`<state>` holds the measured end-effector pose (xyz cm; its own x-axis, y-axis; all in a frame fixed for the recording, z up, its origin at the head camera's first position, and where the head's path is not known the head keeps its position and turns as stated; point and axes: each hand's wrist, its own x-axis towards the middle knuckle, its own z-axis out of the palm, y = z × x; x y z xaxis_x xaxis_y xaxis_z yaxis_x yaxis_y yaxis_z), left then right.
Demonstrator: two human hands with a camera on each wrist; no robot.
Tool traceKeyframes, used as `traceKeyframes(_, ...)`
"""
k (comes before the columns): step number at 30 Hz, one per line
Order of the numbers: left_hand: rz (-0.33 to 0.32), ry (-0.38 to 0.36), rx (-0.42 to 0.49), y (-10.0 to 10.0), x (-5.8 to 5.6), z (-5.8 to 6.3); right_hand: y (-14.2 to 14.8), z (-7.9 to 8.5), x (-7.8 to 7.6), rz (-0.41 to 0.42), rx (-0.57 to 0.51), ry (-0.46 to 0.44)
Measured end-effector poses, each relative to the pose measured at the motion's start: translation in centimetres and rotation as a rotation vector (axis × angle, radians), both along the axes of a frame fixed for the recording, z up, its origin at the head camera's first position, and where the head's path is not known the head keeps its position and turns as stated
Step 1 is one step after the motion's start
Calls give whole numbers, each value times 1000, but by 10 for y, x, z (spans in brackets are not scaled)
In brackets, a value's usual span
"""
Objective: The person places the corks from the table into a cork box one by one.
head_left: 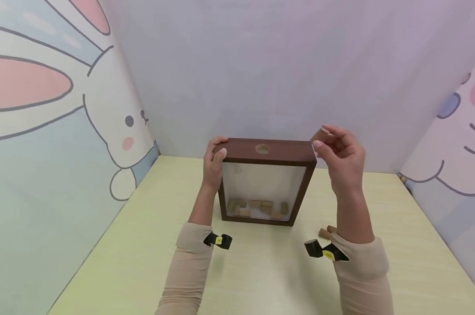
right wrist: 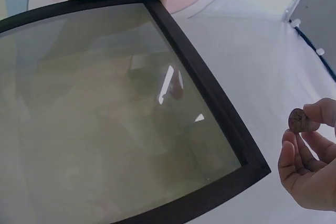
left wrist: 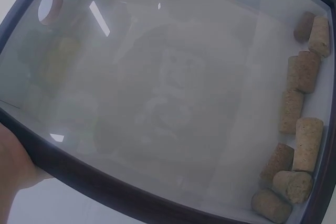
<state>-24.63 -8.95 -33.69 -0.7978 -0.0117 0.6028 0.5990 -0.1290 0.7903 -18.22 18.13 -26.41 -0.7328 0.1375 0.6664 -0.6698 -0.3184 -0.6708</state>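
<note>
A dark brown shadow box (head_left: 237, 150) with a clear front stands upright on the table, a round hole (head_left: 263, 149) in its top. Several corks (left wrist: 308, 144) lie along its bottom. My left hand (head_left: 212, 164) grips the box's upper left corner, thumb on the top and fingers wrapped behind. Just off the upper right corner, my right hand (head_left: 344, 159) pinches a cork (right wrist: 299, 121) between thumb and fingers. In the right wrist view the cork's round end shows, apart from the frame.
Loose corks (head_left: 324, 233) lie on the pale yellow table (head_left: 261, 271) right of the box, partly hidden by the right forearm. A plain pale wall (head_left: 237, 78) rises behind, with rabbit-printed panels (head_left: 115, 109) on both sides.
</note>
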Motion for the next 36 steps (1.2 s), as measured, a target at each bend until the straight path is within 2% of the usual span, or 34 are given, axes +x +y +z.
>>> traceKeyframes(3, 7, -5, -3, 1, -1, 0, -8, 6, -5, -11, 136, 22)
traceKeyframes(10, 15, -12, 0, 3, 2, -3, -25, 10, -17, -101, 596, -82)
traceKeyframes(14, 19, 5, 1, 4, 2, -3, -35, 12, -26, -111, 766, -124)
traceKeyframes(16, 19, 14, -2, 4, 5, 0, -39, 13, -30, -118, 809, -155)
traceKeyframes(20, 20, 22, -4, 3, 3, 2, -46, 17, -37, -126, 871, -215)
traceKeyframes(26, -7, 33, 17, 4, -1, -2, -47, 19, -41, -99, 915, -269)
traceKeyframes(32, -41, 15, 18, 6, 2, -3, -27, 21, -29, -7, 904, -271)
traceKeyframes(36, -39, 9, 6, 8, 11, 8, -5, 26, -15, 43, 912, -232)
